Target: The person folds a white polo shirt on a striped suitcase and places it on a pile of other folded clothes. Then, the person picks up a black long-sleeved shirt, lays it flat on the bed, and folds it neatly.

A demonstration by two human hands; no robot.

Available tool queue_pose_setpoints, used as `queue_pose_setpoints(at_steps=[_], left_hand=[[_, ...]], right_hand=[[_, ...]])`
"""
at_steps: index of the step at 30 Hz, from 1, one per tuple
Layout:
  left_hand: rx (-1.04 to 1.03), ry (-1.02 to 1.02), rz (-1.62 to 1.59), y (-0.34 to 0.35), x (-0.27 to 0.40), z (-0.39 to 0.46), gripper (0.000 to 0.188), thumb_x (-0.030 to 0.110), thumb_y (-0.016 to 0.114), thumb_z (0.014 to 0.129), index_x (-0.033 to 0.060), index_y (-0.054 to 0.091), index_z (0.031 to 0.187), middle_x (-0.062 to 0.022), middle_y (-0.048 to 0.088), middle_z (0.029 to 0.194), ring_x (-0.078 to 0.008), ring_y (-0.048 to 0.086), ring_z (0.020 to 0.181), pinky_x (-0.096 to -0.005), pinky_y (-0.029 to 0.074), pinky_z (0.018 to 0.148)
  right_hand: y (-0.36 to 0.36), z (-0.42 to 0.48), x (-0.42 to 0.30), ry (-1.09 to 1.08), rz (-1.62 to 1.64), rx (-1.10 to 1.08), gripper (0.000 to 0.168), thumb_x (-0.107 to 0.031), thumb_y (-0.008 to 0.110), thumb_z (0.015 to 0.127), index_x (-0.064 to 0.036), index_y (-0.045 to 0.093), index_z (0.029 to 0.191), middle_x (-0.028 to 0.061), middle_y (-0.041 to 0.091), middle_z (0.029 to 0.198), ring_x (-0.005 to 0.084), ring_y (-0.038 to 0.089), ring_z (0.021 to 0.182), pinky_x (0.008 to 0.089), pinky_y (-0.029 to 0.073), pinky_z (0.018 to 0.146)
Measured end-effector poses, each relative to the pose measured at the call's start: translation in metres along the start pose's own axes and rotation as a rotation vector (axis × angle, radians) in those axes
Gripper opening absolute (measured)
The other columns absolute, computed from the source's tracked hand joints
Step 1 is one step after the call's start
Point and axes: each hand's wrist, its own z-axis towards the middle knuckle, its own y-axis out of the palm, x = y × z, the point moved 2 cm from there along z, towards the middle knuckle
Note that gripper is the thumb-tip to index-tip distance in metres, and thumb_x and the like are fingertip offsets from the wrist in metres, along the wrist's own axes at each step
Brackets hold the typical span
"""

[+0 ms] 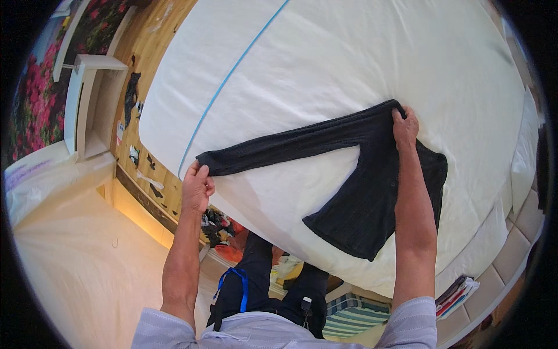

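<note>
A black long-sleeved knit top (370,187) lies on a white-covered bed (305,65). One sleeve stretches out straight to the left across the sheet. My left hand (197,186) pinches the cuff of that sleeve at the bed's edge. At the other end, my right hand (405,126) grips the top near the shoulder, thumb on the cloth. My right forearm passes over part of the garment and hides it. The hem points toward me, and the top's far side shows to the right of my forearm.
A thin blue line (226,78) runs over the bed's left part. Left of the bed, scraps litter the wooden floor (150,65) near an open white cabinet (98,104). A padded headboard (501,266) borders the right; a stack of folded items (457,296) stands beside it.
</note>
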Motion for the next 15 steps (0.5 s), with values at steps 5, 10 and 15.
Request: queue_pose_setpoints(at_steps=[5,10,15], left_hand=[[0.047,-0.019,0.246,-0.008,-0.004,0.003,0.017,0.017,0.065,0.094,0.0051,0.056,0.102,0.0004,0.053,0.07,-0.0071,0.044,0.043,-0.0229,0.03,0.036],[0.184,0.057,0.327,-0.004,0.008,-0.007,0.017,0.026,0.061,0.096,0.0117,0.054,0.092,0.0021,0.052,0.067,-0.0062,0.041,0.041,-0.0211,0.029,0.034],[0.215,0.042,0.461,-0.01,-0.006,0.003,0.023,0.032,0.06,0.097,0.0101,0.056,0.092,0.0032,0.053,0.067,-0.0042,0.043,0.047,-0.0212,0.031,0.036]], right_hand=[[0.0,-0.003,-0.007,-0.043,-0.053,0.0,0.027,-0.022,0.066,0.088,-0.003,0.067,0.108,0.0132,0.07,0.098,0.0256,0.065,0.091,0.0361,0.049,0.083],[-0.002,-0.001,-0.005,0.004,-0.044,-0.003,0.029,-0.025,0.066,0.086,-0.004,0.067,0.107,0.0179,0.069,0.1,0.0357,0.065,0.096,0.0424,0.049,0.084],[0.0,-0.001,-0.001,-0.018,-0.057,0.019,0.031,-0.028,0.066,0.086,-0.005,0.067,0.107,0.0184,0.069,0.101,0.0372,0.065,0.096,0.0437,0.049,0.084]])
